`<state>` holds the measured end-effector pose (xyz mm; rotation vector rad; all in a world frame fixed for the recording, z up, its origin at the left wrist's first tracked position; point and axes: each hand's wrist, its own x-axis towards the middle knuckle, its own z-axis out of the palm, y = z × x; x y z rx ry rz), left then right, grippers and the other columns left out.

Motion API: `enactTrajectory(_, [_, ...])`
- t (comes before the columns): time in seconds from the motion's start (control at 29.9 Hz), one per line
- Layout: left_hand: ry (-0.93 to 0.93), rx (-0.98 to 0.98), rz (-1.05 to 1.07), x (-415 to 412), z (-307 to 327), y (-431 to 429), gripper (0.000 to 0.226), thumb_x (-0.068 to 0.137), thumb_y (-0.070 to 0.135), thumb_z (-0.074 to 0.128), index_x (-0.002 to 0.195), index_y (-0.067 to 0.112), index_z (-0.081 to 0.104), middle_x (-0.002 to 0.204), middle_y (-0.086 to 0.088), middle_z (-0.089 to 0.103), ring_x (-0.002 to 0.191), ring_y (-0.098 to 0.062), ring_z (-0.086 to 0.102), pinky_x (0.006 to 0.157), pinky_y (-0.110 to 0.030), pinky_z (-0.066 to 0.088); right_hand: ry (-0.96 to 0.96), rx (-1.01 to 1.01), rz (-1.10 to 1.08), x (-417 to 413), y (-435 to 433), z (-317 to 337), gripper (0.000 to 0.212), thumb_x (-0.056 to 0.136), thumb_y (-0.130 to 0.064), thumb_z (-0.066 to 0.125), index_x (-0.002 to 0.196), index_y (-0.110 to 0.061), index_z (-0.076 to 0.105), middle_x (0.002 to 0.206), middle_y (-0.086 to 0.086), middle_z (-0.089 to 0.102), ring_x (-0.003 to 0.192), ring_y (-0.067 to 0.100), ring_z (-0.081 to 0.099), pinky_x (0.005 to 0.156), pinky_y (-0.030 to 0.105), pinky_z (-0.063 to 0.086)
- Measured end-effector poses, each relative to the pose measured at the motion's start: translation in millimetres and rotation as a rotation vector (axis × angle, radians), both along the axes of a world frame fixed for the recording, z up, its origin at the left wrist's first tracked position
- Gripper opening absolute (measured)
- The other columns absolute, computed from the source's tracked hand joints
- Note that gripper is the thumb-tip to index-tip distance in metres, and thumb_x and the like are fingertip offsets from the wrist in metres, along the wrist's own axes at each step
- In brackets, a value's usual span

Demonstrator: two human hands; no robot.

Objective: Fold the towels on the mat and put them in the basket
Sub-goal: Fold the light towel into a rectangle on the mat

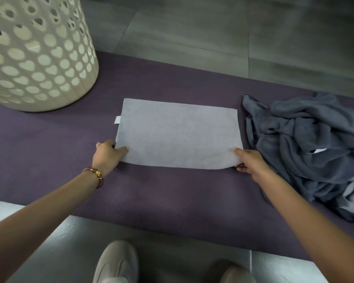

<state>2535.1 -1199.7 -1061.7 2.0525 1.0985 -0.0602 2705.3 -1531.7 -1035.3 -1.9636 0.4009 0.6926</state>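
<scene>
The left hand (pixel 107 154) wears a thin ring (pixel 98 144), its wrist a bracelet (pixel 95 175) of dark red beads with a gold one, both forearms (pixel 49 203) are bare, and the two shoes (pixel 116 262) are pale beige.

Folded towel (pixel 178 133) lies mid-mat (pixel 151 201). Laundry basket (pixel 39 58) stands on mat's far-L part, apart from it. Towel pile (pixel 307 148) sits on mat just R of it. L hand (pixel 106 156) holds its near-L corner, R hand (pixel 249 162) near-R. Shoes (pixel 117 262) on floor (pixel 192 27) before mat.
</scene>
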Motion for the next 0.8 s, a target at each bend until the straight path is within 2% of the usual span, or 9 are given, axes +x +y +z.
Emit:
enactTrajectory(0.13, [-0.156, -0.122, 0.12, 2.3, 4.2, -6.2, 0.024, 0.091, 0.028, 0.058, 0.079, 0.01, 0.049, 0.075, -0.004, 0.05, 0.071, -0.022, 0.048, 0.054, -0.028, 0.035, -0.07, 0.055, 0.018, 2.9, 1.9, 7.7, 0.011, 0.095, -0.018, 0.054, 0.084, -0.014, 0.055, 0.084, 0.0, 0.057, 0.07, 0.012, 0.053, 0.058, 0.024, 0.046])
enactTrajectory(0.2, [-0.256, -0.202, 0.242, 0.1, 6.1, -2.1, 0.028, 0.091, 0.026, 0.059, 0.071, 0.012, 0.045, 0.071, -0.006, 0.049, 0.067, -0.022, 0.045, 0.055, -0.029, 0.036, -0.141, 0.067, 0.034, 2.8, 0.8, 10.9, 0.004, 0.094, -0.014, 0.054, 0.096, -0.011, 0.055, 0.088, -0.001, 0.058, 0.074, 0.01, 0.054, 0.059, 0.023, 0.045])
enactTrajectory(0.27, [-0.304, -0.162, 0.255, -5.8, 8.2, 0.3, 0.03, 0.089, 0.022, 0.062, 0.068, 0.016, 0.042, 0.066, -0.005, 0.049, 0.059, -0.018, 0.048, 0.055, -0.029, 0.038, -0.205, 0.06, 0.019, 1.6, -4.4, 9.9, 0.016, 0.092, -0.012, 0.055, 0.109, -0.012, 0.054, 0.094, 0.0, 0.059, 0.08, 0.012, 0.056, 0.059, 0.024, 0.045])
enactTrajectory(0.4, [-0.371, -0.145, 0.269, -21.1, 4.4, -3.2, 0.032, 0.088, 0.012, 0.065, 0.079, 0.021, 0.035, 0.072, -0.004, 0.051, 0.039, -0.002, 0.05, 0.054, -0.03, 0.043, -0.155, -0.032, 0.029, -4.9, -13.3, -2.8, 0.016, 0.092, -0.012, 0.055, 0.109, -0.013, 0.054, 0.102, 0.003, 0.058, 0.089, 0.018, 0.055, 0.058, 0.025, 0.045])
enactTrajectory(0.47, [-0.3, -0.099, 0.187, -26.7, -2.6, -6.3, 0.024, 0.089, 0.014, 0.063, 0.091, 0.015, 0.04, 0.082, -0.007, 0.053, 0.054, -0.016, 0.056, 0.057, -0.033, 0.044, -0.07, -0.062, 0.024, -7.3, -13.2, -11.1, 0.011, 0.092, -0.011, 0.055, 0.103, -0.01, 0.055, 0.1, 0.006, 0.058, 0.089, 0.02, 0.054, 0.057, 0.026, 0.046])
enactTrajectory(0.54, [-0.148, 0.077, 0.056, -30.2, -8.5, -10.3, 0.028, 0.088, 0.017, 0.063, 0.106, 0.008, 0.043, 0.095, -0.009, 0.053, 0.079, -0.027, 0.055, 0.069, -0.038, 0.045, -0.026, -0.078, 0.008, -5.0, -9.4, -13.4, 0.004, 0.091, -0.012, 0.057, 0.092, -0.009, 0.055, 0.097, 0.008, 0.056, 0.088, 0.021, 0.054, 0.057, 0.027, 0.047])
enactTrajectory(0.64, [-0.073, 0.405, -0.026, -24.6, -8.2, -13.7, 0.041, 0.083, 0.006, 0.062, 0.121, 0.0, 0.048, 0.121, -0.023, 0.045, 0.108, -0.04, 0.044, 0.09, -0.048, 0.036, -0.057, -0.113, 0.054, 7.0, -3.2, -9.3, 0.02, 0.088, -0.027, 0.061, 0.091, -0.008, 0.054, 0.093, 0.008, 0.053, 0.085, 0.021, 0.052, 0.067, 0.03, 0.045])
enactTrajectory(0.7, [-0.134, 0.583, -0.252, -19.1, -8.6, -14.2, 0.049, 0.084, 0.01, 0.055, 0.132, 0.005, 0.046, 0.135, -0.022, 0.04, 0.121, -0.038, 0.037, 0.099, -0.048, 0.027, -0.051, -0.135, 0.095, 14.3, 2.4, -3.7, 0.028, 0.088, -0.034, 0.062, 0.099, -0.008, 0.056, 0.098, 0.006, 0.055, 0.09, 0.021, 0.054, 0.078, 0.031, 0.044])
enactTrajectory(0.8, [-0.035, 0.658, -0.684, -21.9, -25.1, -10.2, 0.058, 0.097, 0.045, 0.027, 0.146, 0.015, 0.033, 0.152, -0.014, 0.03, 0.14, -0.028, 0.026, 0.111, -0.045, 0.017, 0.074, -0.054, 0.093, 25.2, 12.0, 7.1, 0.032, 0.09, -0.023, 0.061, 0.112, -0.002, 0.057, 0.093, 0.005, 0.061, 0.082, 0.019, 0.058, 0.069, 0.029, 0.048])
